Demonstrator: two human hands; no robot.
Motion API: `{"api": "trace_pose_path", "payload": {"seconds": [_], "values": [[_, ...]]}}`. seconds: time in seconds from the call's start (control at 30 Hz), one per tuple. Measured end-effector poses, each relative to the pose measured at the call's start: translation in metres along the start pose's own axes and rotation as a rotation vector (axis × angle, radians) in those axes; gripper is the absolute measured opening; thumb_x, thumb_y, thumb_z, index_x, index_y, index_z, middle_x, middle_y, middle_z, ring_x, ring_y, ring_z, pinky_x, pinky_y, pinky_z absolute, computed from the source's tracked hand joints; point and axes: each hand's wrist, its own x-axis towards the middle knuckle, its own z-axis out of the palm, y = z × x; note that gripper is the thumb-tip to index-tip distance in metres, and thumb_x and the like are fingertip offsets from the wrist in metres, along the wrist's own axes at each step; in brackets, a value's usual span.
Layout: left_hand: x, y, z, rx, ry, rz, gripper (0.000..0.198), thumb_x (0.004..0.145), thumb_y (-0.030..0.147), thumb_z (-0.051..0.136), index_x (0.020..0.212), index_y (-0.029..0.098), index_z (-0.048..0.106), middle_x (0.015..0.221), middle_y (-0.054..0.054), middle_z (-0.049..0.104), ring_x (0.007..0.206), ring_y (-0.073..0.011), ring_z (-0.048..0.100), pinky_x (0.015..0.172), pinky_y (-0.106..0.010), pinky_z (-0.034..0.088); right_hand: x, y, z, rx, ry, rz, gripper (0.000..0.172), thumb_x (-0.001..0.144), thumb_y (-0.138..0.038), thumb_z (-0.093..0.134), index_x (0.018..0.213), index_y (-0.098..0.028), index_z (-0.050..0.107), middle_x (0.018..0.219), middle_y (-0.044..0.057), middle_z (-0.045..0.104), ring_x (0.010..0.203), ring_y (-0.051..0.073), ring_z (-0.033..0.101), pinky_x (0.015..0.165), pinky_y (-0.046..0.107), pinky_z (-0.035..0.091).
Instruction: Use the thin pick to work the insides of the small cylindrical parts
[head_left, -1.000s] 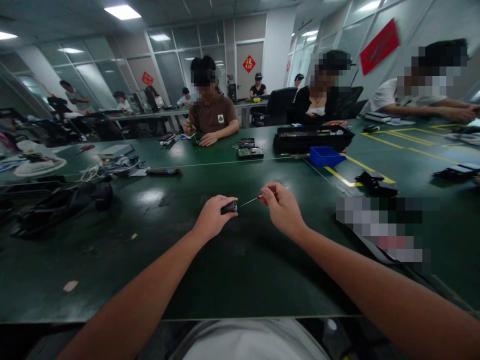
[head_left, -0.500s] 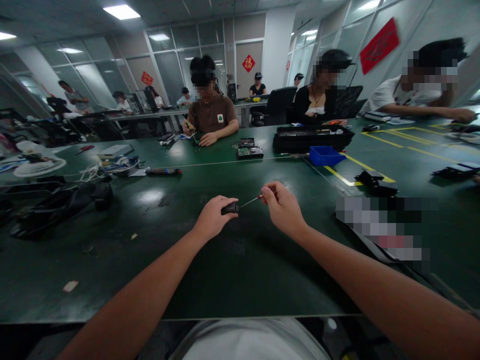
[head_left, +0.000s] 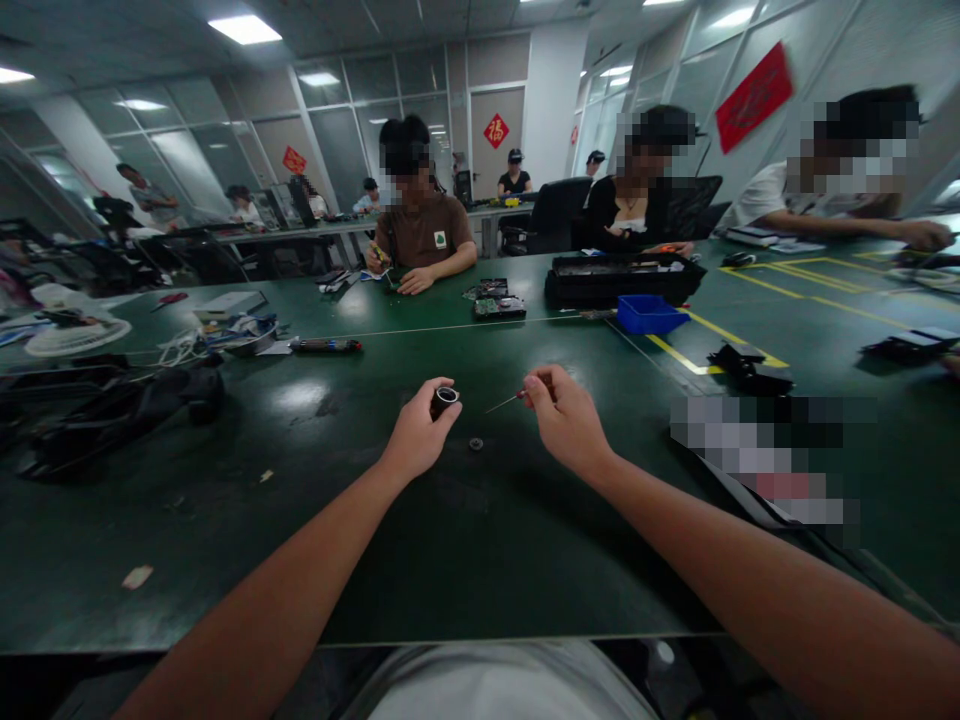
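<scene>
My left hand [head_left: 417,432] is closed around a small black cylinder [head_left: 444,400] with a pale ring at its end, which faces toward me and to the right. In my right hand [head_left: 564,412] is a thin screwdriver [head_left: 504,402], its red handle mostly hidden by the fingers. The shaft points left, toward the cylinder, and its tip is apart from it. A small dark round part [head_left: 476,444] lies on the green tabletop [head_left: 480,560] just below the gap between my hands.
On the left are black plastic housings [head_left: 127,410] and a dark pen-like tool [head_left: 326,345]. Circuit boards [head_left: 499,305], a long black casing [head_left: 622,278] and a blue tray [head_left: 651,314] stand further back. Co-workers [head_left: 424,235] sit across the table.
The small round part has come off the cylinder's end and now lies on the table. My left hand has turned the cylinder's end toward me, and the screwdriver tip is away from it.
</scene>
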Motion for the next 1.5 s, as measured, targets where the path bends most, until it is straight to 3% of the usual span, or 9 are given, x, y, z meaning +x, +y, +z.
{"api": "trace_pose_path", "payload": {"seconds": [0.1, 0.23, 0.37, 0.8, 1.03, 1.13, 1.27, 1.37, 1.5], "values": [[-0.002, 0.006, -0.003, 0.070, -0.049, 0.018, 0.032, 0.094, 0.034, 0.052, 0.124, 0.023, 0.055, 0.108, -0.005, 0.066, 0.096, -0.0203, 0.063, 0.084, -0.035, 0.051, 0.000, 0.000, 0.000, 0.003, -0.006, 0.002, 0.024, 0.098, -0.040, 0.044, 0.093, -0.022, 0.058, 0.077, 0.004, 0.066, 0.069, 0.020, 0.061, 0.061, 0.032, 0.042], [-0.005, 0.009, -0.001, 0.322, -0.246, 0.158, 0.028, 0.090, 0.042, 0.060, 0.112, 0.025, 0.064, 0.106, -0.004, 0.068, 0.095, -0.0233, 0.063, 0.081, -0.036, 0.049, 0.000, 0.000, 0.000, 0.011, -0.009, -0.001, 0.024, 0.098, -0.040, 0.044, 0.093, -0.022, 0.058, 0.077, 0.003, 0.066, 0.070, 0.020, 0.062, 0.063, 0.033, 0.043], [-0.008, 0.007, 0.007, 0.533, -0.399, 0.263, 0.034, 0.091, 0.044, 0.057, 0.119, 0.027, 0.064, 0.112, -0.006, 0.068, 0.098, -0.0265, 0.063, 0.078, -0.037, 0.049, 0.000, -0.001, 0.000, 0.007, -0.027, 0.001, 0.023, 0.099, -0.039, 0.043, 0.093, -0.022, 0.058, 0.078, 0.003, 0.065, 0.070, 0.019, 0.061, 0.062, 0.032, 0.043], [-0.008, 0.015, 0.003, 0.606, -0.448, 0.155, 0.023, 0.091, 0.042, 0.056, 0.103, 0.024, 0.063, 0.098, -0.003, 0.068, 0.086, -0.0220, 0.063, 0.069, -0.031, 0.044, 0.000, 0.000, 0.002, 0.037, -0.027, 0.011, 0.022, 0.098, -0.038, 0.044, 0.094, -0.022, 0.058, 0.079, 0.003, 0.067, 0.072, 0.020, 0.063, 0.065, 0.032, 0.044], [-0.001, 0.009, -0.004, 0.212, -0.353, 0.114, 0.023, 0.090, 0.037, 0.056, 0.103, 0.025, 0.071, 0.104, -0.002, 0.071, 0.090, -0.0195, 0.063, 0.080, -0.031, 0.045, 0.000, -0.001, 0.001, 0.045, -0.037, 0.017, 0.024, 0.098, -0.040, 0.044, 0.094, -0.021, 0.058, 0.078, 0.004, 0.066, 0.072, 0.020, 0.063, 0.064, 0.033, 0.044], [0.007, 0.002, -0.014, -0.054, -0.207, -0.026, 0.027, 0.088, 0.042, 0.058, 0.095, 0.021, 0.073, 0.087, -0.004, 0.069, 0.072, -0.0153, 0.059, 0.066, -0.027, 0.043, 0.000, 0.000, 0.001, 0.052, -0.036, 0.022, 0.025, 0.098, -0.041, 0.044, 0.094, -0.021, 0.058, 0.078, 0.004, 0.066, 0.072, 0.020, 0.063, 0.064, 0.033, 0.044], [0.016, -0.001, -0.033, -0.399, 0.009, -0.240, 0.035, 0.074, 0.046, 0.075, 0.092, 0.017, 0.067, 0.063, 0.002, 0.051, 0.053, -0.0097, 0.044, 0.047, -0.020, 0.028, 0.000, -0.001, 0.000, 0.044, -0.053, 0.018, 0.024, 0.098, -0.039, 0.044, 0.093, -0.021, 0.058, 0.078, 0.004, 0.066, 0.072, 0.020, 0.062, 0.065, 0.033, 0.044], [0.020, -0.001, -0.052, -0.580, 0.138, -0.302, 0.038, 0.064, 0.038, 0.082, 0.089, 0.016, 0.064, 0.066, 0.003, 0.050, 0.053, -0.0081, 0.044, 0.043, -0.018, 0.025, 0.000, -0.001, 0.000, 0.043, -0.065, 0.013, 0.024, 0.099, -0.039, 0.043, 0.093, -0.021, 0.058, 0.078, 0.003, 0.065, 0.072, 0.020, 0.062, 0.065, 0.033, 0.044], [0.021, -0.001, -0.083, -0.755, 0.320, -0.328, 0.026, 0.075, 0.034, 0.071, 0.090, 0.015, 0.063, 0.076, 0.000, 0.055, 0.053, -0.0077, 0.047, 0.042, -0.018, 0.030, 0.000, 0.000, 0.001, 0.046, -0.072, 0.011, 0.024, 0.099, -0.039, 0.043, 0.094, -0.021, 0.058, 0.078, 0.003, 0.065, 0.072, 0.020, 0.062, 0.065, 0.033, 0.044]]}}
